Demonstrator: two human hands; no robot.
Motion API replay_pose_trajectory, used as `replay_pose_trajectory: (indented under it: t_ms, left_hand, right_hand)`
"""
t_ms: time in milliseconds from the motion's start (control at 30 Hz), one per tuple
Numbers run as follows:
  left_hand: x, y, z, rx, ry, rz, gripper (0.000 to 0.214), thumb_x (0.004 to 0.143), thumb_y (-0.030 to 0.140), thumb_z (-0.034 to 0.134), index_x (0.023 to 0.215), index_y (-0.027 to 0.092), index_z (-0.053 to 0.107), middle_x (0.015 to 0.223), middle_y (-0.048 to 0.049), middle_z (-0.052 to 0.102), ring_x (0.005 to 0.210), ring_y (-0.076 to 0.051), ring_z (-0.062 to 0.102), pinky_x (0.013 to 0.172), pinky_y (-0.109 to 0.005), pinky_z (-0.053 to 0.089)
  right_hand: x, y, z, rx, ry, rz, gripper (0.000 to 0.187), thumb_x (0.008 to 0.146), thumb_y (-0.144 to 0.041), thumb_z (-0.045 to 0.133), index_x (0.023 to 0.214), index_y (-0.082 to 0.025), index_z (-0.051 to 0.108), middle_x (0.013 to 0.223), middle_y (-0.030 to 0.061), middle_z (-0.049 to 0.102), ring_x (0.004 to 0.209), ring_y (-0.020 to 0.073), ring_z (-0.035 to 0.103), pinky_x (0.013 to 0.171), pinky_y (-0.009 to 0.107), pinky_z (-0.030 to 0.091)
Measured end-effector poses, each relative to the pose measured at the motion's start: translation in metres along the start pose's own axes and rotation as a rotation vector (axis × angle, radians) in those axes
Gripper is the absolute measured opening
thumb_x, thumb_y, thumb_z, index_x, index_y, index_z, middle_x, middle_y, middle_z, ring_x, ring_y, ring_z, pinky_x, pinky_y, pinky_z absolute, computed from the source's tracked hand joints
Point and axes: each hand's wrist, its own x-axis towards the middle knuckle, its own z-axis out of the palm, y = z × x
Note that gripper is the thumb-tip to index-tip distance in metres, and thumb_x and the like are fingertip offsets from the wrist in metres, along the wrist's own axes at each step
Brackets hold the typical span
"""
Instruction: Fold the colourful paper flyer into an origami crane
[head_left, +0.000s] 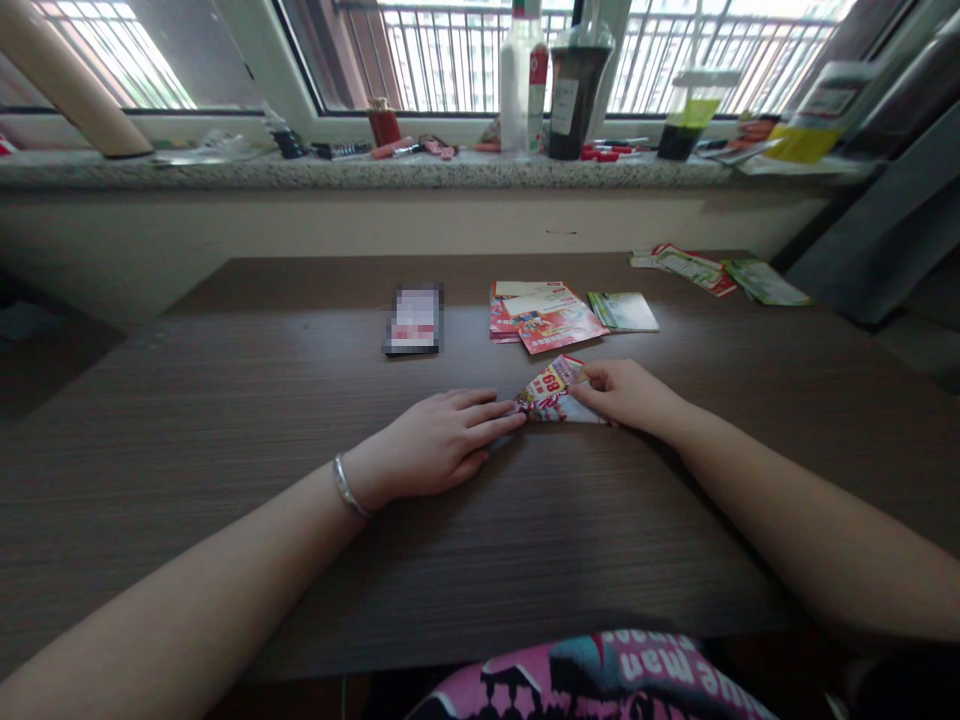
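The folded paper (545, 400) lies on the bench (300, 560) between the two grips: the right grip (634, 393) is narrow, thumb and finger pinching the paper's right side, while the left grip (442, 440) lies flat and unclenched, fingertips touching the left corner. With so little of the left grip bearing on that corner, the paper could well slide or swivel if the right grip pulls sideways, leaving the fold crooked. Too hard a pinch might crumple or tear it. The leaflets (551, 312), just beyond the right grip and near the paper's upper tip, could be jostled by a forward push; the phone-like object (414, 320), beyond the left grip, seems safer.
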Motion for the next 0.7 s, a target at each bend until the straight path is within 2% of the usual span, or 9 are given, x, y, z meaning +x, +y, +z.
replay_pose_trajectory:
  t_ms: [133, 267, 433, 600, 700]
  left_hand:
    - [0.0008, 0.0017, -0.0024, -0.007, -0.02, -0.046, 0.06, 0.091, 0.024, 0.048, 0.148, 0.018, 0.032, 0.148, -0.0075, 0.044, 0.136, -0.027, 0.041, 0.111, -0.042, 0.038]
    - [0.0013, 0.0015, -0.0024, -0.008, -0.039, -0.045, 0.06, 0.091, 0.025, 0.049, 0.149, 0.021, 0.031, 0.15, -0.0048, 0.041, 0.137, -0.026, 0.039, 0.113, -0.042, 0.036]
    - [0.0022, 0.0011, 0.0007, -0.021, -0.013, -0.024, 0.057, 0.093, 0.025, 0.046, 0.148, 0.023, 0.034, 0.15, -0.0037, 0.042, 0.138, -0.028, 0.037, 0.112, -0.046, 0.036]
    - [0.002, 0.0011, 0.0016, -0.073, 0.006, -0.013, 0.057, 0.092, 0.027, 0.049, 0.148, 0.022, 0.034, 0.15, -0.0057, 0.041, 0.14, -0.029, 0.034, 0.114, -0.047, 0.033]
    - [0.002, 0.0009, 0.0015, -0.088, -0.008, -0.01, 0.058, 0.093, 0.028, 0.048, 0.149, 0.022, 0.031, 0.152, -0.0051, 0.038, 0.142, -0.028, 0.031, 0.115, -0.047, 0.029]
  right_hand:
    - [0.0005, 0.0007, 0.0, -0.046, 0.001, -0.002, 0.027, 0.088, -0.04, 0.053, 0.074, -0.019, 0.063, 0.06, 0.0004, 0.061, 0.054, 0.0134, 0.052, 0.052, 0.026, 0.031]
    - [0.0009, 0.0006, 0.0, -0.113, -0.012, -0.036, 0.022, 0.089, -0.036, 0.052, 0.086, -0.019, 0.067, 0.072, 0.0031, 0.067, 0.061, 0.0151, 0.056, 0.055, 0.026, 0.033]
    - [0.0034, 0.0041, 0.001, -0.19, 0.005, -0.024, 0.021, 0.089, -0.036, 0.052, 0.086, -0.02, 0.065, 0.075, 0.0052, 0.069, 0.064, 0.0168, 0.059, 0.055, 0.026, 0.034]
    - [0.0014, 0.0028, 0.0001, -0.314, 0.048, 0.0, 0.028, 0.091, -0.04, 0.046, 0.093, -0.021, 0.066, 0.077, 0.0078, 0.07, 0.063, 0.0193, 0.059, 0.053, 0.028, 0.033]
    - [-0.0019, -0.0023, -0.0019, -0.425, 0.09, 0.015, 0.032, 0.092, -0.043, 0.042, 0.092, -0.021, 0.065, 0.079, 0.009, 0.07, 0.063, 0.0208, 0.06, 0.053, 0.029, 0.032]
